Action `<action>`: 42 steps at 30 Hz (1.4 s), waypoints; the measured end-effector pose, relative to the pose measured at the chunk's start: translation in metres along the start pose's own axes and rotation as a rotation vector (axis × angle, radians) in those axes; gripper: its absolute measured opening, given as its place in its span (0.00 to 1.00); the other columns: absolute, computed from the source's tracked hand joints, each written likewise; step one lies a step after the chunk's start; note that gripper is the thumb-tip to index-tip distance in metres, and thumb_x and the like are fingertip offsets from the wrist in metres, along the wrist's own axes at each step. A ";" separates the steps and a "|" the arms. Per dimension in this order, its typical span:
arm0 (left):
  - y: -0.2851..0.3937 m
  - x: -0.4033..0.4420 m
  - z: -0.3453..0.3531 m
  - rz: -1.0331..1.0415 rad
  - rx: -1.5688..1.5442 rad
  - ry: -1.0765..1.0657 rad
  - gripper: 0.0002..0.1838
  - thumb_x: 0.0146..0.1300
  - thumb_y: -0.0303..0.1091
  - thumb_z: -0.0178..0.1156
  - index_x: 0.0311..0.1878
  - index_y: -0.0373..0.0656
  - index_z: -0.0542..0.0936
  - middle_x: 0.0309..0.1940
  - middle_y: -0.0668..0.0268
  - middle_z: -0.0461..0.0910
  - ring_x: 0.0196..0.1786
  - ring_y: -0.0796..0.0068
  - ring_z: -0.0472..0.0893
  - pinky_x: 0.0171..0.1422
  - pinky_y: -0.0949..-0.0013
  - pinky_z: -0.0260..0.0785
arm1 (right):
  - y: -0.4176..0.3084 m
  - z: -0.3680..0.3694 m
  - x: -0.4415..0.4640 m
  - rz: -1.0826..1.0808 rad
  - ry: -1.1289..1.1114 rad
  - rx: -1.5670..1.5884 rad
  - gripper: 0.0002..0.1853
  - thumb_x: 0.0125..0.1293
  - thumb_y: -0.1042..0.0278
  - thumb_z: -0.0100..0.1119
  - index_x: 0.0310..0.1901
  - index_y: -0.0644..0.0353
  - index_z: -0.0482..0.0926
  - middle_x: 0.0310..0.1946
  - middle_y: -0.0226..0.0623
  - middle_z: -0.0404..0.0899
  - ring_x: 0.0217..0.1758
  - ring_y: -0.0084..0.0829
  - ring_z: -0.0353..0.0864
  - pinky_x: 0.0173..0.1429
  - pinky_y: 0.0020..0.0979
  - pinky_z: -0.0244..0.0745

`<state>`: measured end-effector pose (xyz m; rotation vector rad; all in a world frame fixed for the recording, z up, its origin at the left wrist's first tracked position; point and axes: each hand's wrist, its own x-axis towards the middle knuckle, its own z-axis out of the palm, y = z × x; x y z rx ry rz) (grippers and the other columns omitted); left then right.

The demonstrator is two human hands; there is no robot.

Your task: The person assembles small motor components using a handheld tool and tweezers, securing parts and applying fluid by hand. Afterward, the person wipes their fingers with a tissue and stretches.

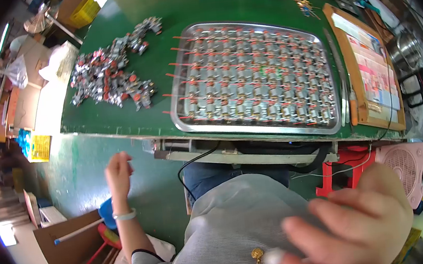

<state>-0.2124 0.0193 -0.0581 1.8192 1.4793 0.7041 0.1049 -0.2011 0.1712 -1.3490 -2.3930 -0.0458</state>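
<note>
My left hand [118, 172] is in the air in front of the table's near edge, left of my lap. Its fingers are loosely bent, and I see nothing in them. Close to the camera at lower right, my right hand [353, 220] is large and blurred. Its fingers are bent and spread apart, with no object visible between them. Beyond my hands, a metal tray [182, 120] holds rows of small metal parts with red strips, several strips poking past its left rim. A heap of loose metal and red parts [109, 78] lies left of the tray.
The green table [157, 45] spans the view ahead. A wooden-framed board [333, 23] with papers lies right of the tray, beside an orange-handled tool [353, 108]. A pink fan [403, 169] stands below at right. A red-handled broom [89, 263] is at lower left.
</note>
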 end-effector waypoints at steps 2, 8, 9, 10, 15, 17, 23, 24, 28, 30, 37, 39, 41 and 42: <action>-0.057 -0.001 0.027 -0.367 -0.197 -0.252 0.27 0.68 0.52 0.42 0.30 0.37 0.79 0.18 0.66 0.76 0.21 0.78 0.75 0.28 0.76 0.68 | 0.017 0.010 -0.018 0.051 -0.081 0.080 0.12 0.48 0.67 0.59 0.37 0.55 0.78 0.29 0.28 0.75 0.30 0.28 0.73 0.25 0.31 0.66; -0.080 -0.012 0.139 -0.611 -1.174 -0.589 0.27 0.64 0.54 0.44 0.56 0.42 0.70 0.53 0.58 0.74 0.54 0.62 0.74 0.55 0.57 0.68 | 0.040 0.042 -0.036 0.276 -0.194 0.269 0.20 0.41 0.72 0.62 0.41 0.61 0.76 0.30 0.33 0.76 0.28 0.31 0.74 0.29 0.31 0.66; -0.061 -0.007 0.136 -0.860 -1.286 -0.453 0.22 0.62 0.48 0.49 0.54 0.44 0.71 0.50 0.62 0.76 0.52 0.63 0.75 0.53 0.58 0.70 | 0.040 0.043 -0.036 0.290 -0.175 0.273 0.21 0.40 0.72 0.63 0.41 0.62 0.76 0.30 0.33 0.76 0.28 0.32 0.74 0.29 0.31 0.66; -0.074 -0.003 0.143 -0.754 -1.356 -0.366 0.19 0.62 0.45 0.51 0.51 0.44 0.73 0.47 0.62 0.76 0.48 0.65 0.76 0.50 0.61 0.71 | 0.041 0.040 -0.035 0.285 -0.196 0.275 0.20 0.41 0.72 0.63 0.41 0.62 0.76 0.31 0.33 0.77 0.27 0.33 0.74 0.29 0.31 0.66; -0.182 0.011 0.084 -0.248 -1.489 0.279 0.02 0.57 0.26 0.52 0.32 0.41 0.74 0.33 0.61 0.76 0.33 0.72 0.75 0.37 0.73 0.73 | 0.047 0.037 -0.035 0.312 -0.146 0.290 0.19 0.41 0.72 0.63 0.40 0.63 0.76 0.29 0.35 0.77 0.27 0.35 0.75 0.28 0.32 0.66; -0.206 0.008 0.010 -0.220 -1.500 0.606 0.03 0.54 0.21 0.52 0.33 0.37 0.72 0.29 0.62 0.74 0.33 0.71 0.75 0.42 0.71 0.72 | 0.051 0.038 -0.034 0.304 -0.133 0.304 0.19 0.41 0.72 0.63 0.40 0.64 0.76 0.28 0.36 0.77 0.26 0.36 0.75 0.28 0.32 0.67; -0.125 -0.022 -0.240 0.381 -1.157 0.968 0.14 0.63 0.27 0.49 0.47 0.26 0.67 0.28 0.63 0.72 0.29 0.77 0.71 0.34 0.77 0.68 | 0.070 0.034 -0.012 0.266 -0.108 0.301 0.16 0.44 0.75 0.61 0.39 0.65 0.76 0.28 0.42 0.76 0.28 0.41 0.75 0.31 0.36 0.70; -0.102 -0.022 -0.272 0.466 -1.202 0.963 0.10 0.64 0.28 0.48 0.41 0.29 0.69 0.23 0.70 0.67 0.25 0.81 0.66 0.29 0.80 0.62 | 0.077 0.032 -0.008 0.268 -0.134 0.298 0.15 0.45 0.76 0.59 0.39 0.65 0.75 0.29 0.44 0.76 0.29 0.43 0.75 0.32 0.37 0.71; 0.030 -0.021 -0.343 0.653 -0.921 0.774 0.09 0.65 0.29 0.48 0.29 0.38 0.66 0.19 0.73 0.54 0.22 0.81 0.54 0.26 0.76 0.51 | 0.112 0.030 0.004 0.328 -0.136 0.305 0.14 0.51 0.77 0.54 0.41 0.63 0.75 0.30 0.43 0.77 0.32 0.43 0.77 0.37 0.36 0.72; 0.085 -0.013 -0.355 0.746 -0.817 0.693 0.08 0.66 0.29 0.47 0.31 0.38 0.66 0.19 0.73 0.54 0.21 0.82 0.54 0.26 0.77 0.51 | 0.126 0.021 0.017 0.330 -0.075 0.253 0.11 0.52 0.79 0.53 0.40 0.65 0.75 0.29 0.41 0.76 0.30 0.35 0.76 0.36 0.30 0.71; 0.228 0.024 -0.343 0.966 -0.570 0.521 0.07 0.67 0.30 0.46 0.35 0.36 0.68 0.17 0.75 0.56 0.19 0.86 0.55 0.23 0.80 0.51 | 0.154 -0.060 0.082 0.208 0.300 0.187 0.08 0.61 0.74 0.53 0.42 0.65 0.76 0.30 0.29 0.75 0.29 0.15 0.69 0.33 0.18 0.63; 0.259 0.029 -0.333 1.011 -0.514 0.488 0.07 0.67 0.30 0.45 0.37 0.36 0.68 0.17 0.75 0.57 0.18 0.87 0.55 0.22 0.80 0.50 | 0.149 -0.089 0.103 0.088 0.433 0.005 0.12 0.61 0.74 0.51 0.47 0.63 0.73 0.38 0.32 0.73 0.39 0.18 0.71 0.42 0.19 0.65; 0.286 0.031 -0.322 1.057 -0.458 0.461 0.07 0.67 0.30 0.45 0.38 0.36 0.68 0.17 0.76 0.58 0.17 0.88 0.55 0.21 0.81 0.50 | 0.128 -0.093 0.138 -0.184 0.768 -0.277 0.14 0.58 0.78 0.48 0.47 0.63 0.72 0.39 0.32 0.72 0.39 0.20 0.69 0.40 0.19 0.68; 0.299 0.030 -0.317 1.080 -0.427 0.447 0.08 0.67 0.30 0.45 0.39 0.35 0.69 0.16 0.76 0.58 0.17 0.88 0.55 0.21 0.82 0.50 | 0.126 -0.099 0.153 -0.322 0.908 -0.434 0.17 0.57 0.78 0.47 0.50 0.61 0.70 0.42 0.32 0.71 0.41 0.22 0.68 0.41 0.21 0.68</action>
